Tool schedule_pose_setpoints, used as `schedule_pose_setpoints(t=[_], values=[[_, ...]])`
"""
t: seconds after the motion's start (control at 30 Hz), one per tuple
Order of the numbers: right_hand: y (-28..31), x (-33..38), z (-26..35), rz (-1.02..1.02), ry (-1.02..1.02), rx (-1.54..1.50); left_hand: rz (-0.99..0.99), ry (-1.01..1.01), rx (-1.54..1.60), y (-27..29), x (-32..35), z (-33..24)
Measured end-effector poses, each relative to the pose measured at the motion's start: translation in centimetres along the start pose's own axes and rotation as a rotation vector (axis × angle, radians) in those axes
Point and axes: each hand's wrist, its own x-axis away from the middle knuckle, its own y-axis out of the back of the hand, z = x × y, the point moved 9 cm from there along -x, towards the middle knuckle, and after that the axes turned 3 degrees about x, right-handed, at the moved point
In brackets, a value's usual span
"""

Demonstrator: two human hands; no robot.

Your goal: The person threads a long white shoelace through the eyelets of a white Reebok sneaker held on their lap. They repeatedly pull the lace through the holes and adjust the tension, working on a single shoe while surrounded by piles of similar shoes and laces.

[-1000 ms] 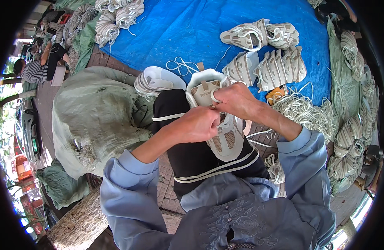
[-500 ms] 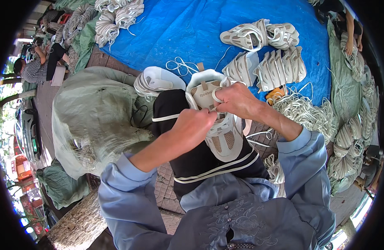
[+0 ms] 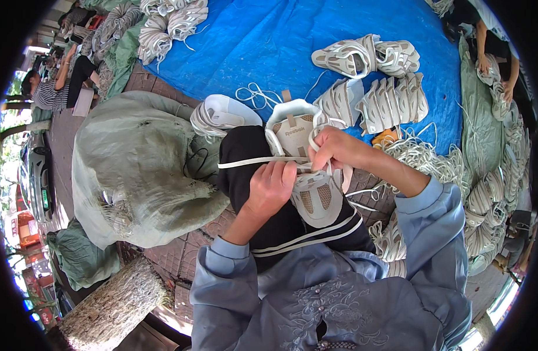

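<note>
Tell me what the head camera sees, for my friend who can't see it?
Two hands, left hand and right hand, pull a white lace on a white sneaker resting on the person's lap. More sneakers lie on a blue tarp, beside a big green sack.

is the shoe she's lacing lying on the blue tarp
No, the white shoe rests on the person's lap between the left hand and right hand, short of the blue tarp.

A wide blue plastic tarp (image 3: 269, 41) covers the ground under bright daylight. Beside it the floor is reddish brick paving (image 3: 187, 257). A rough grey tree stump (image 3: 114, 307) stands at lower left.
</note>
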Motion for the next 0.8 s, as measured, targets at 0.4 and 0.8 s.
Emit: schedule_pose_setpoints(t=[0.4, 0.8], values=[[0.1, -0.8, -1.4, -0.016, -0.010, -0.308, 0.182, 0.333, 0.537, -0.1, 0.3, 2.9], [1.2, 0.0, 1.4, -0.214, 0.098, 0.151, 0.148, -0.174, 0.134, 0.5, 0.2, -0.2]])
